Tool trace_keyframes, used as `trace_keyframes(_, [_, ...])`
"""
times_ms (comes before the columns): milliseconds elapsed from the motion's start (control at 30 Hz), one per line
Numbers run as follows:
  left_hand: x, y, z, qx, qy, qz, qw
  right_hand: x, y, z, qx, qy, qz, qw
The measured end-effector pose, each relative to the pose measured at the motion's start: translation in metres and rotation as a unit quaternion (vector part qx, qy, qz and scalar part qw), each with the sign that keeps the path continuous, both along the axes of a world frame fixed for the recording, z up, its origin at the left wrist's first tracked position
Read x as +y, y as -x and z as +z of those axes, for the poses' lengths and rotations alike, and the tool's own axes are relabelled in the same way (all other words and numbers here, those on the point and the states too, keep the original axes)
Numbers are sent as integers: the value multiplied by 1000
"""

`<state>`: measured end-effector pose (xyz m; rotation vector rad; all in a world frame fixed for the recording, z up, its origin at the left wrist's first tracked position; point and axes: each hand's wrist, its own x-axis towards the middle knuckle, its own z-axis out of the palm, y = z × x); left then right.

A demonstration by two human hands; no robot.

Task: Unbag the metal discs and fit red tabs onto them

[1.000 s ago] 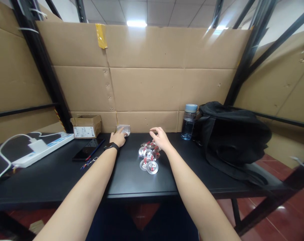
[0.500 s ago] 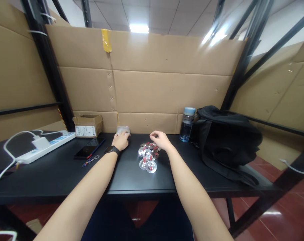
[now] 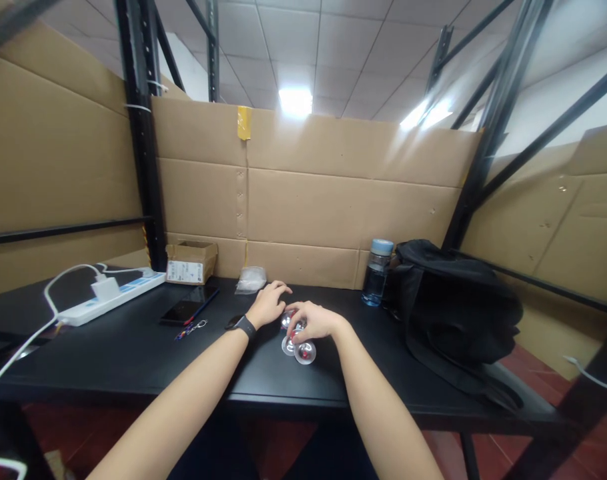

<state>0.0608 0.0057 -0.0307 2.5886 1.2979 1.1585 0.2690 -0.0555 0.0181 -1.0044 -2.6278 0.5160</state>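
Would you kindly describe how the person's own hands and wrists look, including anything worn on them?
Both hands are ungloved. The left hand has a black watch with a dark face and plain strap at its wrist. The right hand shows nothing worn at the wrist. No sleeves show.

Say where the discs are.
In the head view, the discs lie centrally on the table, partly hidden by the right hand and right of the left hand.

L hand [image 3: 267, 305] now off pkt [image 3: 252, 280], R hand [image 3: 317, 320] lower, over discs [image 3: 305, 353]
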Motion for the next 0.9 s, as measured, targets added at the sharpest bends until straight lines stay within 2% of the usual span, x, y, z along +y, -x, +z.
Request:
trace_keyframes(133, [5,6,-1,-21,15,5,1000,2,3,-1,20,-31,-17,999])
trace_keyframes(200, [9,10,-1,-42,18,9,999,6,2,-3,85,-31,-26,996])
trace_keyframes(267, [13,13,0,-70,28,2,997,11,1,-5,177,-35,-64,982])
trace_keyframes(333, [15,11,1,-112,77,-35,990,17,0,-8,260,-35,-121,957])
trace_keyframes(400, [15,7,2,-179,155,-100,967,24,-2,-11,327,-11,-164,931])
trace_keyframes(467, [12,-1,4,-244,212,-167,931,29,-3,-16,378,41,-178,907])
trace_keyframes(533, [6,-7,6,-276,221,-203,913,33,-3,-20,404,90,-173,894])
trace_keyframes(600, [-3,-10,8,-270,202,-207,918,34,-1,-25,406,120,-167,891])
trace_keyframes(733, [-16,-11,13,-218,155,-173,948,29,5,-29,420,144,-155,882])
trace_keyframes(900, [-21,-11,16,-208,117,-148,960,21,8,-22,451,169,-125,867])
